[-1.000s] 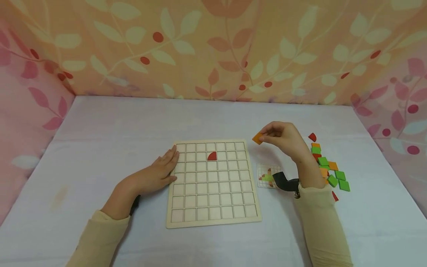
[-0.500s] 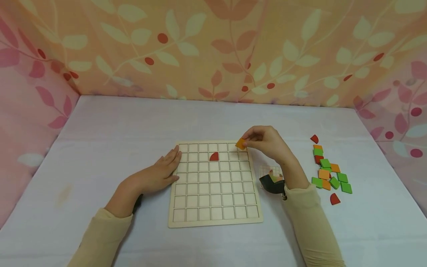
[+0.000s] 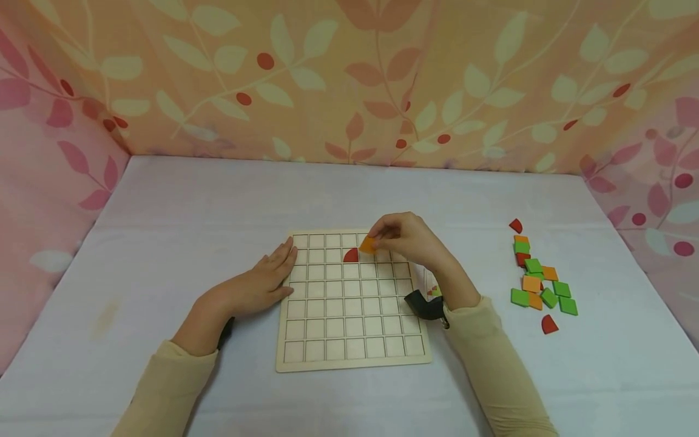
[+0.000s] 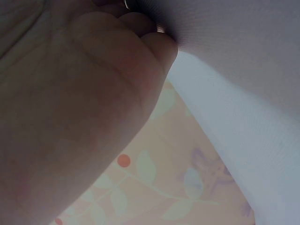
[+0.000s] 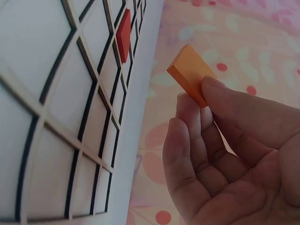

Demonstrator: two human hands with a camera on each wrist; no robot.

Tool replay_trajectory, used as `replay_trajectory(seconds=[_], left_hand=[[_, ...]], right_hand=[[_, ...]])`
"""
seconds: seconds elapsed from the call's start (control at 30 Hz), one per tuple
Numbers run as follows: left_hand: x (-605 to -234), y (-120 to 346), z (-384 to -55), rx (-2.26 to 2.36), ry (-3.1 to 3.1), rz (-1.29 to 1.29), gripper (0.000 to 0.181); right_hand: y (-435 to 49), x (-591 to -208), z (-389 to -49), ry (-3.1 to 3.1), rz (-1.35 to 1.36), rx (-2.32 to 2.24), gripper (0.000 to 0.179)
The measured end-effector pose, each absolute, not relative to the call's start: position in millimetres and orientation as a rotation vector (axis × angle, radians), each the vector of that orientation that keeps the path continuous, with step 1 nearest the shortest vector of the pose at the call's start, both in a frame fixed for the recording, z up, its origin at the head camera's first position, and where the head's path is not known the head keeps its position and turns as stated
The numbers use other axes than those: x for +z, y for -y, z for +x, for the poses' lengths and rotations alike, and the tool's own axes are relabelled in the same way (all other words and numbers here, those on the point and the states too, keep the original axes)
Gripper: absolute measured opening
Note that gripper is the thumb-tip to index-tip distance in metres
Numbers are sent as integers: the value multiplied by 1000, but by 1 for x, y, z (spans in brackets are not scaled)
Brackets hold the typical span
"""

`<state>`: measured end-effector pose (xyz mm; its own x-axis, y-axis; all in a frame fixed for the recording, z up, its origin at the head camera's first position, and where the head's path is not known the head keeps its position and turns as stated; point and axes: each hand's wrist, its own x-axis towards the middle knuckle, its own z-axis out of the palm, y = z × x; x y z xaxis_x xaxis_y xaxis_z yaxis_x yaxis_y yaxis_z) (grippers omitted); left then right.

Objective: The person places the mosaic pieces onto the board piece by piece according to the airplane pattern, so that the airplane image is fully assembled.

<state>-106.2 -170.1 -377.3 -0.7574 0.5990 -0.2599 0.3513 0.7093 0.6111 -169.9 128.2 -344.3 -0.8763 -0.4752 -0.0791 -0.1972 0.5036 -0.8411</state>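
Note:
My right hand (image 3: pixel 406 238) pinches an orange square tile (image 3: pixel 368 244) between thumb and fingers, over the upper part of the wooden grid board (image 3: pixel 354 366). In the right wrist view the orange tile (image 5: pixel 193 75) is tilted and apart from the board. A red quarter-circle tile (image 3: pixel 351 255) lies in one cell of the second row, just left of the orange tile. My left hand (image 3: pixel 256 285) rests at the board's left edge, its fingers straight and touching the rim. The left wrist view shows mostly the palm side of this hand (image 4: pixel 89 93).
Right of the board lies a loose pile of green tiles (image 3: pixel 561 289), orange tiles (image 3: pixel 531 283) and red quarter-circle tiles (image 3: pixel 549 324). A small pattern card (image 3: pixel 434 290) sits beside the board, mostly hidden by the right wrist and its black strap (image 3: pixel 425 305). Patterned cloth (image 3: pixel 349 79) walls the back.
My right hand has moved left with the orange tile, from beside the board's upper right corner to above the cells near the red tile. The left hand stays at the board's edge.

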Motion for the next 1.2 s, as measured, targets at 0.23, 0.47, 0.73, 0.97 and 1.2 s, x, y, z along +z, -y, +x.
replay_trajectory(seconds=[0.23, 0.47, 0.73, 0.97, 1.2], left_hand=[[-379, 170, -107, 755, -2470, 729, 69], [-379, 170, -107, 746, -2474, 729, 69], [-382, 171, -108, 754, -2473, 733, 69], [-378, 170, -107, 756, -2473, 727, 69], [-377, 169, -106, 764, -2467, 722, 69]], right_hand=[[-114, -350, -170, -2398, -593, -1263, 8], [-107, -359, -173, -2346, -663, -1195, 6], [-105, -364, -174, -2362, -727, -1095, 5], [-101, -364, -174, -2377, -779, -1054, 3], [-99, -364, -172, -2429, -726, -971, 5]])
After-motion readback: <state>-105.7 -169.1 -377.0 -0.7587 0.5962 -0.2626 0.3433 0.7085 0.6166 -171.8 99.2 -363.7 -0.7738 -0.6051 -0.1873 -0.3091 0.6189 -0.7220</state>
